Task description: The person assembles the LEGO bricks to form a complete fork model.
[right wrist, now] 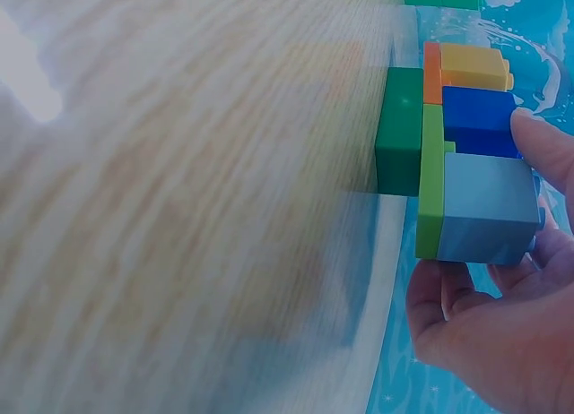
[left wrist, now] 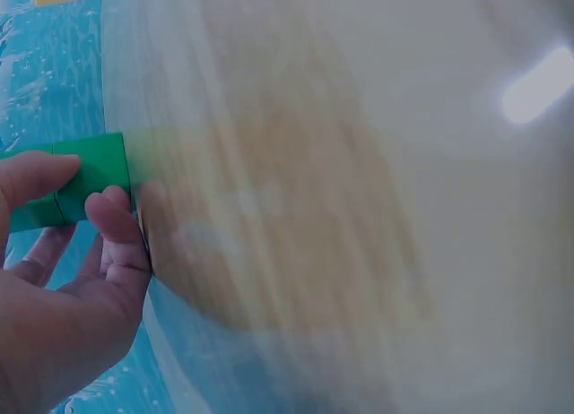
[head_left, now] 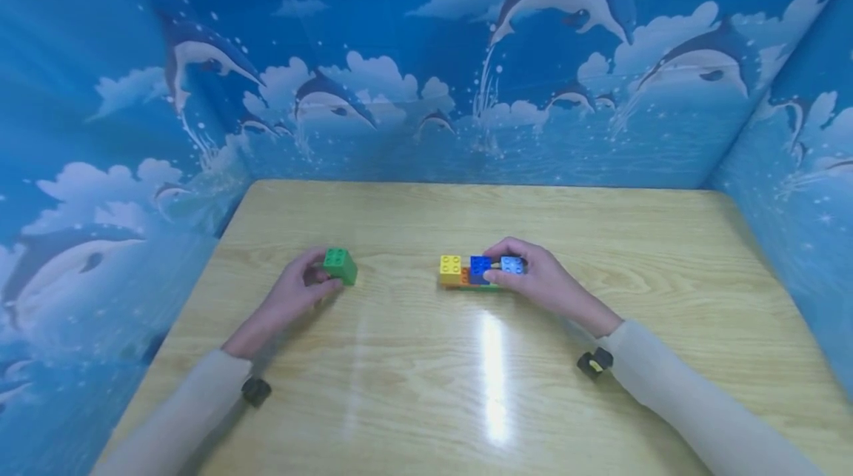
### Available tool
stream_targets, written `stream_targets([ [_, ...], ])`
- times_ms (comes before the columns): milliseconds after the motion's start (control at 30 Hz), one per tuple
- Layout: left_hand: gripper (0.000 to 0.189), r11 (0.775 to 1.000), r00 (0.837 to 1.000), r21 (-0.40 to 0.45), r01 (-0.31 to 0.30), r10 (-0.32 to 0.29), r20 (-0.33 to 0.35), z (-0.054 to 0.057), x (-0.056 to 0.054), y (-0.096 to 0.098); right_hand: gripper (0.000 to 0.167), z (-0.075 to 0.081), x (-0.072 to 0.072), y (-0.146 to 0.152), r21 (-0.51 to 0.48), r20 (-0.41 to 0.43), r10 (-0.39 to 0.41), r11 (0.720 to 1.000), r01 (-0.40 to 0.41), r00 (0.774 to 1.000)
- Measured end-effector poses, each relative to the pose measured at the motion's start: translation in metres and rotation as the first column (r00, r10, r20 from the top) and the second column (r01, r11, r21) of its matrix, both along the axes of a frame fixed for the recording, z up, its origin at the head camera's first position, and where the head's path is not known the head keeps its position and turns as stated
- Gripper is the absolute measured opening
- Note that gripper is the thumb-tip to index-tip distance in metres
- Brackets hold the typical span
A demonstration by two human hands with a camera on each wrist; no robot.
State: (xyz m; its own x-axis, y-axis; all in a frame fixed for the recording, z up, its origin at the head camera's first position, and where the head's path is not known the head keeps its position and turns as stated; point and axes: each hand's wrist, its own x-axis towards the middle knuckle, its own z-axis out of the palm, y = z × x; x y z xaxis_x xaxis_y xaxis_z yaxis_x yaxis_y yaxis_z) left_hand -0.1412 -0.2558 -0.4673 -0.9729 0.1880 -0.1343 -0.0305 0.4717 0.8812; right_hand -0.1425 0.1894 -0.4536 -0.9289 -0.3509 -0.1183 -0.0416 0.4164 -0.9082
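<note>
On the left side of the table, my left hand (head_left: 286,297) holds a stack of two green toy building bricks (head_left: 340,267), thumb on one side and fingers on the other. To the right, my right hand (head_left: 545,282) grips a built row of bricks. Its thumb lies by the dark blue brick (right wrist: 480,118), and its other fingers curl around the light blue brick (right wrist: 489,208). A yellow brick (head_left: 450,269) tops the row's left end. Beneath these run an orange plate (right wrist: 432,72) and a lime green plate (right wrist: 430,181), over a dark green brick (right wrist: 400,132).
The wood-grain table (head_left: 400,357) reflects a bright strip of light. Blue curtains (head_left: 400,91) printed with dolphins stand along its back and sides. Small black wrist devices are on both sleeves (head_left: 666,380).
</note>
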Motion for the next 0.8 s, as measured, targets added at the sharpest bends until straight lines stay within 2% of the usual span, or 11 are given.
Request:
stream_targets([
  [100,0.052,1.000,1.000,-0.026,0.004,-0.004,0.007,-0.001,-0.002,-0.001,0.035,0.001,0.000,0.000,-0.007,0.007,-0.003,1.000,0.003,1.000],
  [300,0.048,1.000,1.000,-0.015,0.013,-0.013,0.021,-0.001,-0.002,-0.001,0.035,0.003,0.000,0.000,-0.001,0.007,-0.007,1.000,0.007,1.000],
  [400,0.047,0.999,1.000,-0.050,0.007,-0.006,0.015,-0.001,-0.002,0.000,0.034,0.003,0.000,0.000,0.002,0.005,-0.009,1.000,0.009,1.000],
  [500,0.047,0.998,1.000,-0.067,0.005,-0.005,-0.001,0.000,-0.002,0.001,0.034,0.003,0.000,0.000,-0.003,0.007,-0.013,1.000,0.013,1.000],
  [667,0.046,0.999,0.999,-0.049,0.015,-0.016,-0.037,-0.001,0.001,0.006,0.035,0.002,0.000,0.000,-0.006,0.010,-0.014,1.000,0.014,1.000],
  [800,0.043,0.998,0.996,-0.033,0.059,-0.061,-0.067,-0.002,0.004,0.011,0.036,0.001,0.000,0.000,-0.009,0.009,-0.010,1.000,0.010,1.000],
])
